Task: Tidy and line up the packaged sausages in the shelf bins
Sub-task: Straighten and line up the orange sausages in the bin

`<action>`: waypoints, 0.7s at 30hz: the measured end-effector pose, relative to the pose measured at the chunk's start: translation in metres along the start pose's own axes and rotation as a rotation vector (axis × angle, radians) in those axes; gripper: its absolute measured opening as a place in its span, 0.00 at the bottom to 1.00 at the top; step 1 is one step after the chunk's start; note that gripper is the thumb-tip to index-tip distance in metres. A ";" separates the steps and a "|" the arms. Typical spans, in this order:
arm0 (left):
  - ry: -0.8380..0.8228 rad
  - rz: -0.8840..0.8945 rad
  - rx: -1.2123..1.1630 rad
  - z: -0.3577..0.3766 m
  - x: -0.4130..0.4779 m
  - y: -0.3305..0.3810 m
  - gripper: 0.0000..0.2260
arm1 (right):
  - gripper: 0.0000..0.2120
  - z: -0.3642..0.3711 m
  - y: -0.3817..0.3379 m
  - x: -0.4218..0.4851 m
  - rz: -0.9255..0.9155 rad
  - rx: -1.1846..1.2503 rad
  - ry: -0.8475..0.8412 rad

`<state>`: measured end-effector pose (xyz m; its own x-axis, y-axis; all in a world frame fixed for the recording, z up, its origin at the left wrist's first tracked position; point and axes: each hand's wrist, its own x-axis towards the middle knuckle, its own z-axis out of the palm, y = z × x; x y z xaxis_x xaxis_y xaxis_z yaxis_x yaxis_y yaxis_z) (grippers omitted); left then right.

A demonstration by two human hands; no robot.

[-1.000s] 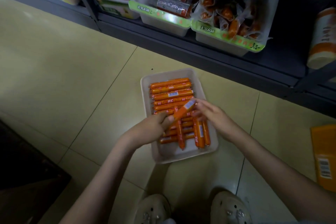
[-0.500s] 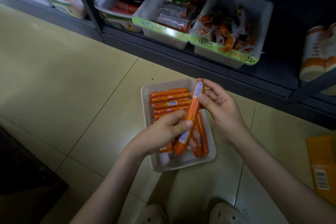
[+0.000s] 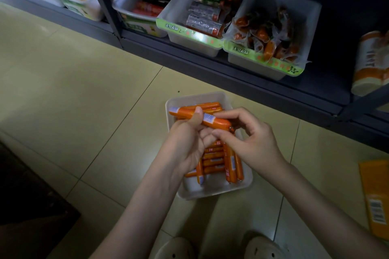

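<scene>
Head view: I observe the left hand [image 3: 187, 141] clamped round one orange sausage [image 3: 214, 121], held level above the white bin [image 3: 212, 192] on the floor tiles. The right hand [image 3: 250, 139] pinches its right end. Other sausages [image 3: 212, 157] lie in the bin, several crosswise

Setting: retail shop, low shelf aisle.
Beyond the right hand [image 3: 254, 143], white shelf bins [image 3: 312, 23] of packaged sausages [image 3: 263, 34] carry green label strips [image 3: 242, 50], one hand-marked 3.5; tiled floor [image 3: 84, 101] to its left.
</scene>
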<state>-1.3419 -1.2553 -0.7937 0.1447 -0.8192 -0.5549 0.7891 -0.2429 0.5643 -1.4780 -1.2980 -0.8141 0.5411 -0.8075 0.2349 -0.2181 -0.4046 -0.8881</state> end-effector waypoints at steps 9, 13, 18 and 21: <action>-0.073 -0.170 0.036 0.005 -0.006 0.006 0.16 | 0.12 -0.003 -0.002 -0.003 -0.205 0.088 0.125; 0.156 0.035 0.657 -0.004 0.001 -0.006 0.22 | 0.11 -0.002 -0.004 0.000 -0.133 0.104 0.188; 0.170 0.722 1.467 -0.016 -0.004 -0.027 0.26 | 0.09 -0.005 -0.014 0.007 -0.096 0.194 0.288; 0.087 0.885 1.482 -0.012 -0.005 -0.032 0.14 | 0.10 0.000 -0.018 0.006 -0.103 0.216 0.233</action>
<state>-1.3607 -1.2375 -0.8159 0.2649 -0.9414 0.2088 -0.7108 -0.0443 0.7020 -1.4712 -1.2953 -0.7963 0.3457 -0.8535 0.3900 0.0191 -0.4092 -0.9123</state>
